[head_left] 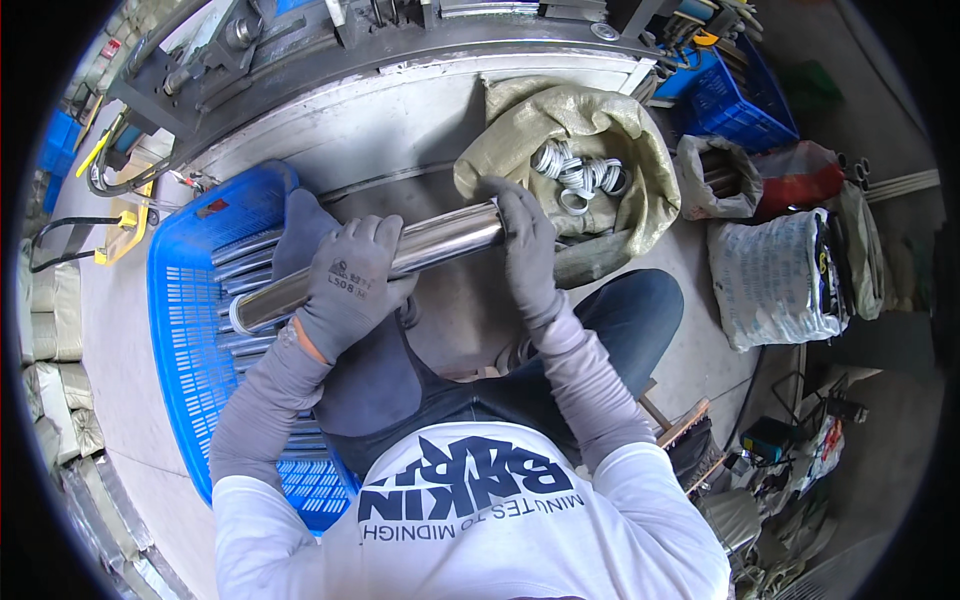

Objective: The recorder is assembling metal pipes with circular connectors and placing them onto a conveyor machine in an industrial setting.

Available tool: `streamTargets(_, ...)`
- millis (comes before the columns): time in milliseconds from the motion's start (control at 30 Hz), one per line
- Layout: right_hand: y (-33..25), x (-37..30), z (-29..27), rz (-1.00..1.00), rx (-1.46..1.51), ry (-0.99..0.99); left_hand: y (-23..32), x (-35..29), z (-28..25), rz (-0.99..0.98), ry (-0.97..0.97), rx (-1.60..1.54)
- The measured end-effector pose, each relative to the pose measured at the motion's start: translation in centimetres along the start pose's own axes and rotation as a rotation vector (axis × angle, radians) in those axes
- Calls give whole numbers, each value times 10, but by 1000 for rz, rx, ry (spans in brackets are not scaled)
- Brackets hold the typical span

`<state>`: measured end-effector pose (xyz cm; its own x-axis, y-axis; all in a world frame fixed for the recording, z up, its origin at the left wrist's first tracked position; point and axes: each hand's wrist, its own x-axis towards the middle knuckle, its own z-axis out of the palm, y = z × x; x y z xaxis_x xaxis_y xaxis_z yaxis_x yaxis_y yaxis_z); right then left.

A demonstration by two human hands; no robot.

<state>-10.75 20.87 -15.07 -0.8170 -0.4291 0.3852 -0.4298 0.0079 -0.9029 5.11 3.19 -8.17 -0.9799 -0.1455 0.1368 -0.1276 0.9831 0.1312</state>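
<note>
A shiny metal tube (440, 240) lies across my lap, its right end a little higher in the picture than its left. My gloved left hand (350, 280) is wrapped round it left of the middle. At the tube's right end, the fingers of my gloved right hand (525, 245) close over the rim. A pale ring shows at the tube's left end. Just beyond my right hand stands an open woven sack (650, 170) with several metal rings (575, 175) in it. More metal tubes (245, 250) lie in the blue basket beside my left arm.
The blue perforated basket (180, 330) stands at my left. A machine bench (390, 90) runs along the far side. To the right are a white sack (765, 280), a red bag (800, 180) and a blue crate (735, 105). Wrapped bundles (60, 310) line the far left.
</note>
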Motion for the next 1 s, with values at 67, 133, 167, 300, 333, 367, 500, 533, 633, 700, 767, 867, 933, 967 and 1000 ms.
streamTargets(67, 38, 13, -19, 57, -44, -75, -7, -3, -7, -6, -78, -19)
streamTargets(133, 105, 28, -59, 115, -660, 5, -12, -4, -17, 22, -52, -48)
streamTargets(167, 106, 33, -65, 225, -987, -158, -17, -12, -21, 20, -39, -75)
streamTargets(300, 170, 38, -104, 477, -1214, -311, -20, -2, -23, 69, -154, -83)
streamTargets(333, 177, 39, -106, 474, -1238, -290, -20, 0, -24, 99, -169, -63)
streamTargets(367, 185, 40, -109, 475, -1263, -265, -19, 4, -25, 132, -186, -45)
streamTargets(500, 127, 50, -97, 253, -1188, -260, -40, 45, -62, 72, 183, 195)
streamTargets(533, 130, 49, -107, 243, -1007, -209, -45, 73, -66, 107, 308, 230)
streamTargets(633, 81, 60, -104, 526, -554, -186, -64, 171, -76, 115, 472, 346)
streamTargets(700, 74, 54, -101, 410, 42, -58, -77, 240, -74, 17, 466, 434)
streamTargets(767, 82, 49, -99, 384, 148, -18, -92, 299, -66, -27, 468, 481)
streamTargets(867, 48, 54, -91, 476, 302, 1, -115, 350, -51, -162, 477, 713)
streamTargets(933, 44, 60, -98, 487, 313, -102, -123, 374, -47, -238, 350, 564)
streamTargets(967, 48, 63, -100, 489, 313, -97, -133, 387, -42, -233, 349, 563)
streamTargets(1000, 53, 63, -99, 457, 306, -127, -149, 399, -35, -212, 338, 540)
